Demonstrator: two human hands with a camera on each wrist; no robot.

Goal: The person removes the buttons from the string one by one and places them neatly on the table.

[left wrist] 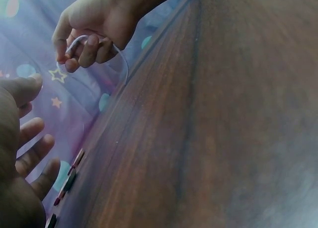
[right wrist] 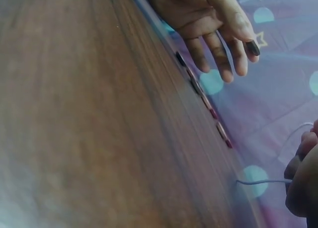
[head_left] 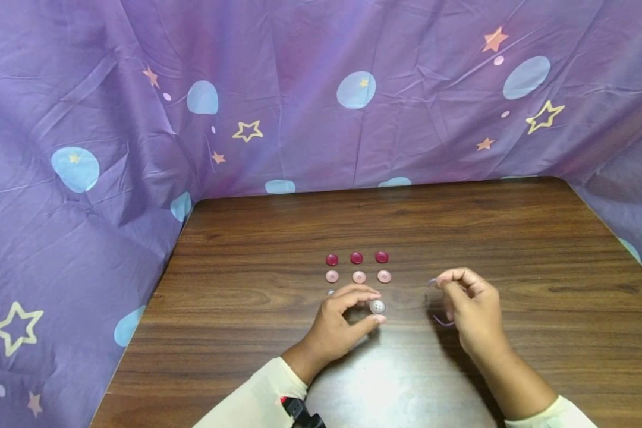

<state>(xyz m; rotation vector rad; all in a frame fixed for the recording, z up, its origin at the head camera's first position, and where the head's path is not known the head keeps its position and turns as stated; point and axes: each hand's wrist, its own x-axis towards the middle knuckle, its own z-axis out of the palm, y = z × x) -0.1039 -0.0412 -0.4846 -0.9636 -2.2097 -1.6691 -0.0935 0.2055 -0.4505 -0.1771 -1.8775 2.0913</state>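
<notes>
In the head view my left hand (head_left: 342,318) holds a grey four-hole button (head_left: 377,307) between thumb and index finger, raised over the table. The right wrist view shows that button (right wrist: 253,48) edge-on and dark at the fingertips of the left hand (right wrist: 213,27). To the right, my right hand (head_left: 473,303) pinches a thin purple cord (head_left: 443,323). One end pokes out beyond the fingertips and a length hangs below. From the left wrist view, the cord (left wrist: 121,64) loops through the fingers of the right hand (left wrist: 99,19) and droops toward the tabletop.
Beyond the left hand lie two rows of buttons: three dark red ones (head_left: 356,258) behind three pink ones (head_left: 359,277). A pale button (head_left: 330,292) peeks out behind the left hand's knuckles. The brown wooden table (head_left: 219,333) is backed by a purple star-patterned cloth (head_left: 299,71).
</notes>
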